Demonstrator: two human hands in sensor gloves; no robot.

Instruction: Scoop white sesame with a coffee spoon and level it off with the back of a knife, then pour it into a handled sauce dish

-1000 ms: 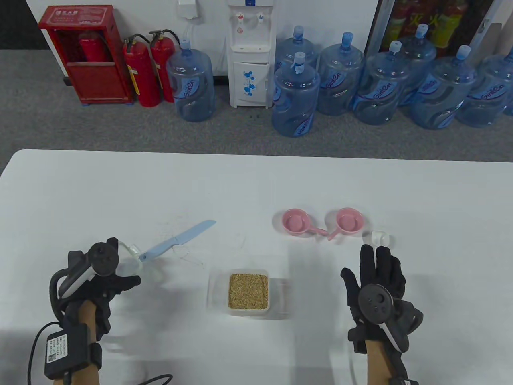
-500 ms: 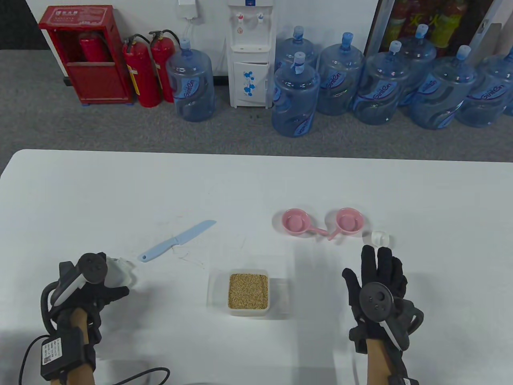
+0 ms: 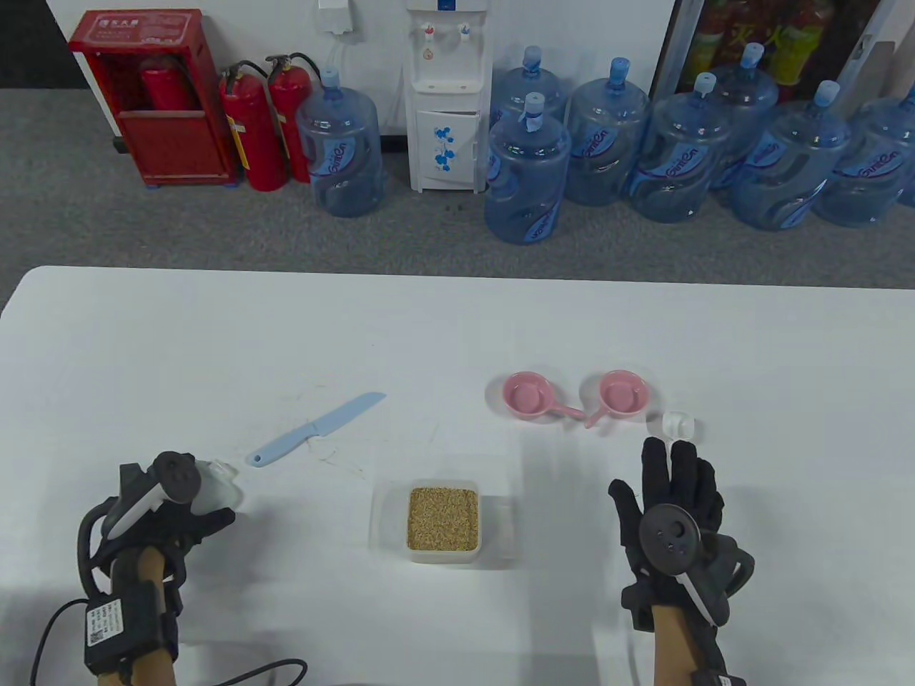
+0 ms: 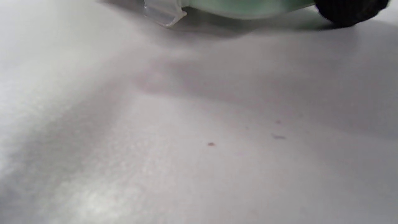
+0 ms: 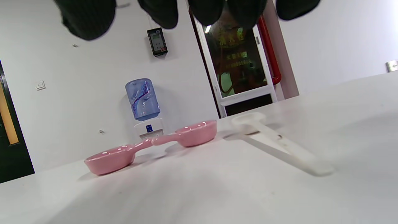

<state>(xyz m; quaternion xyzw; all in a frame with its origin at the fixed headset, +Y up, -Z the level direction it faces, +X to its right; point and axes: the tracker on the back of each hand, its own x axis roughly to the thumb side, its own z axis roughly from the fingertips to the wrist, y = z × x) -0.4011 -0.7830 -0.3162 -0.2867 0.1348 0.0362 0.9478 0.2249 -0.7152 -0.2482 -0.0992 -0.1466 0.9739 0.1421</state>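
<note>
A clear box of white sesame (image 3: 442,519) stands open at the table's near centre. A light blue knife (image 3: 318,429) lies to its upper left. Two pink handled sauce dishes (image 3: 527,395) (image 3: 622,392) sit handle to handle beyond the box. The white coffee spoon (image 3: 678,424) (image 5: 279,143) lies right of them, its handle under my right hand (image 3: 672,479), which hovers flat with straight fingers. At the near left, my left hand (image 3: 193,514) grips the box's translucent lid (image 3: 216,484) (image 4: 236,7) low over the table, one fingertip (image 4: 348,12) showing beside it.
The white table (image 3: 214,336) reaches to the far edge. On the floor behind it stand several blue water bottles (image 3: 527,171), a water dispenser (image 3: 447,93) and red fire extinguishers (image 3: 254,128).
My left hand has carried the lid away from the knife's handle, toward me and to the left, and lowered it. The right hand has hardly moved.
</note>
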